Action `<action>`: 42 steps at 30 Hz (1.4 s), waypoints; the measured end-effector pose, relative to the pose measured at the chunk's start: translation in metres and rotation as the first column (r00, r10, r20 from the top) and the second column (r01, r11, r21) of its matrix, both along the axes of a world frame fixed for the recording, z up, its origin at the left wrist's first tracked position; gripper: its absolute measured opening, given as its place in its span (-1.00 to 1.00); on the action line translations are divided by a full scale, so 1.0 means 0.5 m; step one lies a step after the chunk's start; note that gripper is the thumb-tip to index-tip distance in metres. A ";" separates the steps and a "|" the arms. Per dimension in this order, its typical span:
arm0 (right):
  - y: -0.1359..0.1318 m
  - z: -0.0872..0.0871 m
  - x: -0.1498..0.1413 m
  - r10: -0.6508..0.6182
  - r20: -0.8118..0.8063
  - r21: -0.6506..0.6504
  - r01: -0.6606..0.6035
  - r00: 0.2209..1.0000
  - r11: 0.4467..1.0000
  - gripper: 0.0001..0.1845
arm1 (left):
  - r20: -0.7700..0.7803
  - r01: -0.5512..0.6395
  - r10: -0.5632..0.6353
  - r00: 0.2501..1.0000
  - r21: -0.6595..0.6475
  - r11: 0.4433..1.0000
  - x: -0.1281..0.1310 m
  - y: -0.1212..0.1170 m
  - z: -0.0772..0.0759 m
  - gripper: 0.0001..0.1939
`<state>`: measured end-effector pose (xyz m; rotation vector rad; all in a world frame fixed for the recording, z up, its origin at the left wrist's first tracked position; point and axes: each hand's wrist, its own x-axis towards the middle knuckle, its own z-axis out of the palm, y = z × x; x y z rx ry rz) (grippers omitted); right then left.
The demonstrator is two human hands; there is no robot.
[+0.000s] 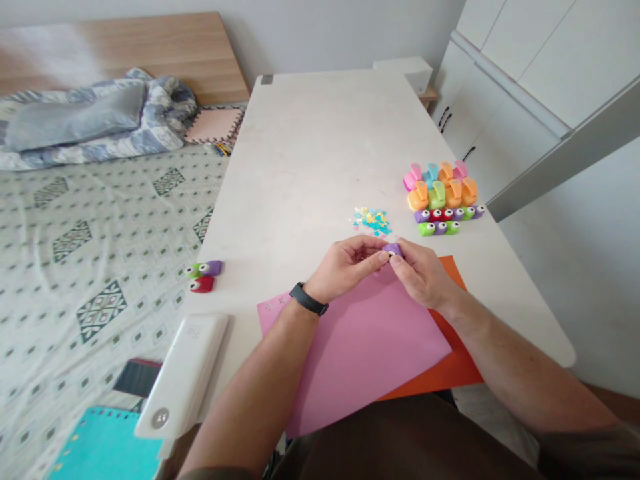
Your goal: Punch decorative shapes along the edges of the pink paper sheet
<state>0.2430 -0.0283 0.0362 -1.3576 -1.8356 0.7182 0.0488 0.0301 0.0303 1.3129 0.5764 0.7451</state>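
Both hands meet around a small purple paper punch (393, 249) with a white button, at the far edge of a pink paper sheet (350, 347). My left hand (345, 267), with a black band on its wrist, is closed, its thumb against the punch. From the other side my right hand (419, 270) grips the same punch between thumb and fingers. Fingers hide where the paper meets the punch. Small punched holes show at the sheet's left corner. An orange sheet (453, 347) lies partly under the pink one. Just beyond my hands is a pile of punched paper shapes (371, 220).
Rows of colourful paper punches (443, 193) stand at the table's right edge. Three more small punches (204, 275) sit at the left edge, near a white oblong device (187, 367). A turquoise punched sheet (100, 443) and a dark phone-like object (137, 377) lie lower left.
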 end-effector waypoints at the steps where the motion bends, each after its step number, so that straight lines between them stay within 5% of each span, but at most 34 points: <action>1: 0.000 0.001 0.000 -0.005 0.014 0.011 0.005 1.000 1.000 -0.69 | 0.005 -0.010 0.010 1.000 -0.007 1.000 0.000 0.000 0.001 -0.55; 11: 0.007 -0.002 -0.002 -0.171 0.229 0.212 0.123 0.958 0.970 -0.70 | -0.022 -0.072 0.072 0.997 -0.009 0.997 0.001 0.003 -0.012 -0.53; 18: 0.004 -0.005 -0.014 -0.251 0.053 0.225 0.234 0.966 0.946 -0.75 | -0.022 -0.072 0.073 0.997 0.014 0.997 0.001 0.004 -0.014 -0.56; 29: 0.002 -0.004 -0.015 -0.215 -0.127 0.172 0.235 0.968 0.957 -0.78 | -0.021 -0.056 0.056 0.998 0.009 0.998 0.001 0.005 -0.010 -0.54; 42: 0.008 0.001 0.000 -0.136 -0.115 0.195 0.157 0.984 0.968 -0.79 | 0.000 -0.041 0.041 0.999 0.007 0.999 0.003 0.003 -0.014 -0.59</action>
